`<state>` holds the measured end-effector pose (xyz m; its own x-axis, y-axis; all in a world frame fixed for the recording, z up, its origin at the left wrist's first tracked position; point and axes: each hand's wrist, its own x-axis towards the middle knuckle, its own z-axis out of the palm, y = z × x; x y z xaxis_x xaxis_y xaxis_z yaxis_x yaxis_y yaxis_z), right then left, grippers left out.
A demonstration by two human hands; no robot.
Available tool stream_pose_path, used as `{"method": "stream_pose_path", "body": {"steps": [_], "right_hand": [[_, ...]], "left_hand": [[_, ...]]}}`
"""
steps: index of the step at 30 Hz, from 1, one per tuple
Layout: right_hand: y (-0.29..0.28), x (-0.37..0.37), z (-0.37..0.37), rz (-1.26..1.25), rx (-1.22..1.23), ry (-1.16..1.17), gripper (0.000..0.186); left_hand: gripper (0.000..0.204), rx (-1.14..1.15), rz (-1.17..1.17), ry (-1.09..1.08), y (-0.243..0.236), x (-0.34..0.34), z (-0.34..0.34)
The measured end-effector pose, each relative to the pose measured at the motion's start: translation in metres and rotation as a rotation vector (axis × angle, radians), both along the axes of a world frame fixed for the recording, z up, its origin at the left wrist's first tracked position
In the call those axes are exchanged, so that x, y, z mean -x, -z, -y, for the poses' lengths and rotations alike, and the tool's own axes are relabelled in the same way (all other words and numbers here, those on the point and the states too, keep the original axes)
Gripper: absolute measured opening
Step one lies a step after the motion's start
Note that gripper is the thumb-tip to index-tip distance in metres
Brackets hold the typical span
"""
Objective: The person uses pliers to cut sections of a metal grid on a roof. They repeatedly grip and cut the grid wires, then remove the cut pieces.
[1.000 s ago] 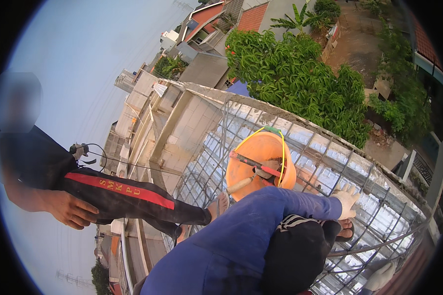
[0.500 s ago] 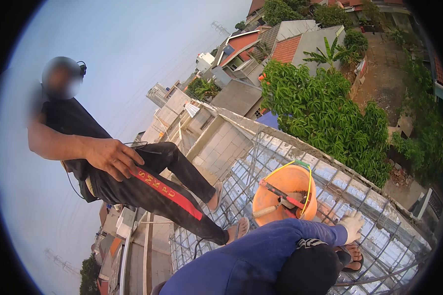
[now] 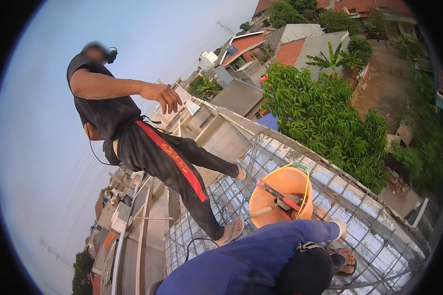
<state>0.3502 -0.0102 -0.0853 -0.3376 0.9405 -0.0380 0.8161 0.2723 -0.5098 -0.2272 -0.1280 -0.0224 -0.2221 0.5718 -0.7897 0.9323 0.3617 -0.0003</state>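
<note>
A: Give the status, largest item first

B: Mesh (image 3: 374, 231): laid. Crossed bars extend over silver sheeting (image 3: 324, 176) and run alongside the parapet (image 3: 307, 153). The bars are exposed, and the sheeting shows through the openings

A: How far along is that stage?

B: Judged by the spread of the grid, laying appears well advanced across the visible area. The ties at the crossings are too small to check; the amount left therefore cannot be fixed from here

A: Next in size?

B: Co-worker (image 3: 110, 101): stands on the mesh, left of the bucket (image 3: 286, 181). The bucket sits on the mesh just beyond the blue sleeve (image 3: 261, 246), which hides part of its near side

A: Bucket contents?

B: A red-handled tool (image 3: 291, 203) lies slantwise inside, one end at the rim. A wooden handle (image 3: 262, 211) projects over the near-left rim. Both appear stowed rather than in use

A: Smallest item: the hands?

B: Left hand (image 3: 339, 228): gloved, at the end of the sleeve, right of the bucket and nearest the mesh. The fingers are hidden; whether it is released, clenched or grasping a bar cannot be told. Right hand: out of view, state unknown
</note>
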Motion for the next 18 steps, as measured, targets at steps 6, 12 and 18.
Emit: {"method": "stream_pose_path", "body": {"steps": [6, 12, 18], "right_hand": [[0.006, -0.001, 0.001, 0.040, 0.191, 0.265, 0.045], [-0.059, 0.043, 0.010, -0.076, 0.262, 0.372, 0.052], [-0.060, 0.042, 0.009, -0.250, 0.388, 0.538, 0.051]], "left_hand": [[0.033, -0.005, -0.016, -0.186, -0.012, -0.003, -0.001], [0.041, -0.090, -0.064, -0.243, -0.045, -0.013, 0.007], [0.044, -0.179, 0.012, -0.180, -0.055, -0.010, 0.012]]}}
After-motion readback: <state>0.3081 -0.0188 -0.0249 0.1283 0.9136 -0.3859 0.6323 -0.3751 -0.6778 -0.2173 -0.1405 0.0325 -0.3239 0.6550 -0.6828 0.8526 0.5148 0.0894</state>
